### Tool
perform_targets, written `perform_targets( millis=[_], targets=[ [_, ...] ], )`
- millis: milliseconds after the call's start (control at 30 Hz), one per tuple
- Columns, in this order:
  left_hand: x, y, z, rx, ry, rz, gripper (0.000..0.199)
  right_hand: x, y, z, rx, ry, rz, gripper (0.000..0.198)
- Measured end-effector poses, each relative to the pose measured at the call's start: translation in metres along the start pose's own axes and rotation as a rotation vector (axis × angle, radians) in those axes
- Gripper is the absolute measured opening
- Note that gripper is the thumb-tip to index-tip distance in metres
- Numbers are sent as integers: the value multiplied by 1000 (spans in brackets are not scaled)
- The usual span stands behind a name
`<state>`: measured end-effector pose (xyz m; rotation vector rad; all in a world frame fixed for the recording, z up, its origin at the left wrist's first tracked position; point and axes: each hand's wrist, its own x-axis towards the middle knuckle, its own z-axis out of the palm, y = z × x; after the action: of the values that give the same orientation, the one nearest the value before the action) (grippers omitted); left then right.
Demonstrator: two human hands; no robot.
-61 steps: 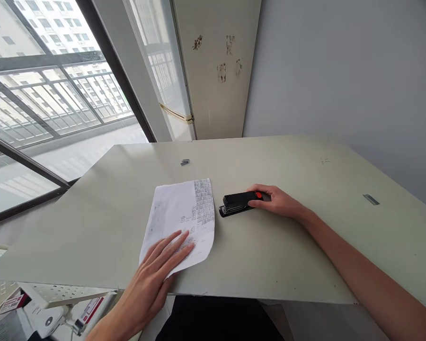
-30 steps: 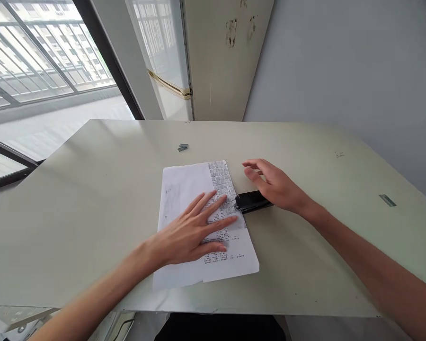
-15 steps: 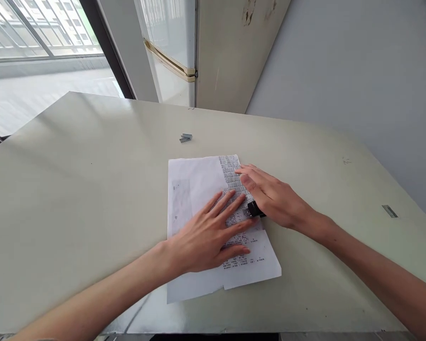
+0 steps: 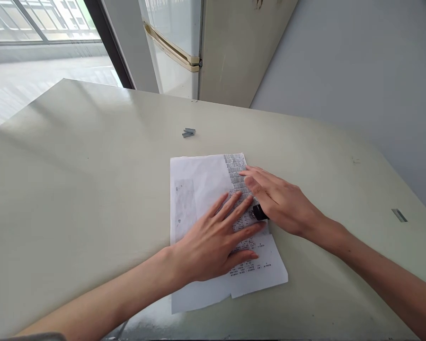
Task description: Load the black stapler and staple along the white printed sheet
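Note:
Printed paper sheets [image 4: 202, 171] lie on the table, partly overlapping, with dense small text along the right side. My left hand [image 4: 213, 244] rests flat on them, fingers spread. At the right edge of the paper, the front end of a small black stapler [image 4: 259, 212] with a metal tip shows. My right hand [image 4: 284, 203] lies over the stapler, palm on its body, with the fingers stretched forward above the paper edge. Most of the stapler is hidden beneath this hand.
Beyond the paper lie a few grey staple strips [image 4: 189, 133]. Another strip [image 4: 399, 215] is at the far right of the pale table [image 4: 92, 203]. A fridge [image 4: 241, 52] stands past the back edge, with a wall on the right and a window on the left.
The view has shifted slightly, so the paper and hands appear a little lower and further right. Both hands keep nearly the same pose on the paper and the stapler.

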<state>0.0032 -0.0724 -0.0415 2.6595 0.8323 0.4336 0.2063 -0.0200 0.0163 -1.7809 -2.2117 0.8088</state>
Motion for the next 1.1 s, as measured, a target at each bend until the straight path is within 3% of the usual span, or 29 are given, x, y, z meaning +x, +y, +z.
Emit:
perform_targets(
  millis=[700,1100],
  targets=[
    [0,0,0,-10,28,-9,60,-1,6,-4,59,-14,14,58],
    [1,2,-1,11,14,-34,59,3,-4,-3,-72,-24,27,57]
  ],
)
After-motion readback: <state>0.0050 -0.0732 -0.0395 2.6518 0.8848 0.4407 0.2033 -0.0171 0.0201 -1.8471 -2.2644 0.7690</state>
